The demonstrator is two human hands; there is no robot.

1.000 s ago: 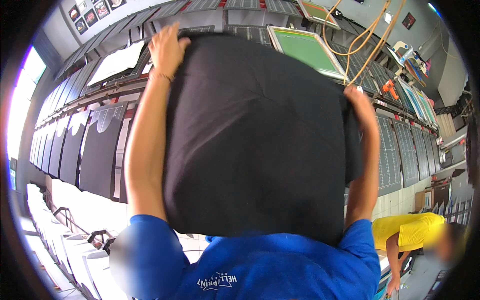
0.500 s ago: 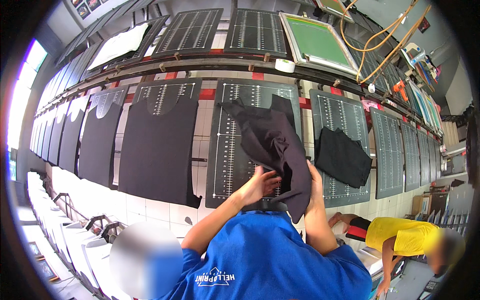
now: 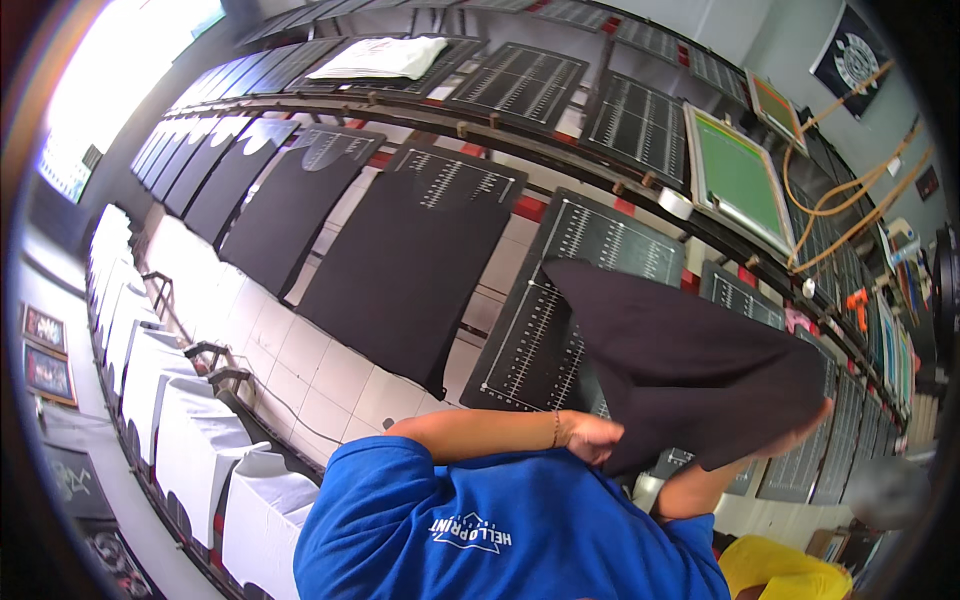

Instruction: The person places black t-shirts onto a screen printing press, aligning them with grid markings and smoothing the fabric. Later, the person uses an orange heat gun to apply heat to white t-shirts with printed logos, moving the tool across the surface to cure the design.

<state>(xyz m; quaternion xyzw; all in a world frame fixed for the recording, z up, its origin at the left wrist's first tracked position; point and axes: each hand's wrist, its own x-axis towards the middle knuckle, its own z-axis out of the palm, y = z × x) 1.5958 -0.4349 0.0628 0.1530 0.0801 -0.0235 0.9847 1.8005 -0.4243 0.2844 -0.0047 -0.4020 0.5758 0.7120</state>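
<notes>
A black shirt panel [image 3: 700, 350] stretches between my two hands over a black printing board [image 3: 520, 340] marked with white scales. Its far left corner reaches onto the board's middle, and the cloth looks blurred. My left hand [image 3: 592, 437] is closed on the panel's near left edge, close to my body. At the panel's right side my right hand [image 3: 795, 437] grips the edge, with its fingers partly hidden by the cloth. On the board to the left, a similar black panel [image 3: 405, 270] lies flat, its curved neckline at the far end.
More boards with black panels run off left. Behind a dark rail stand a green-meshed screen frame [image 3: 738, 180], a white tape roll [image 3: 675, 203] and a folded white cloth [image 3: 380, 58]. White panels [image 3: 190, 430] hang at lower left. A person in yellow [image 3: 780, 568] is at lower right.
My hands have drawn apart, my right hand going right, and the bunched panel has opened out wide. The view has turned. The folded black cloth on the right board is now covered from sight.
</notes>
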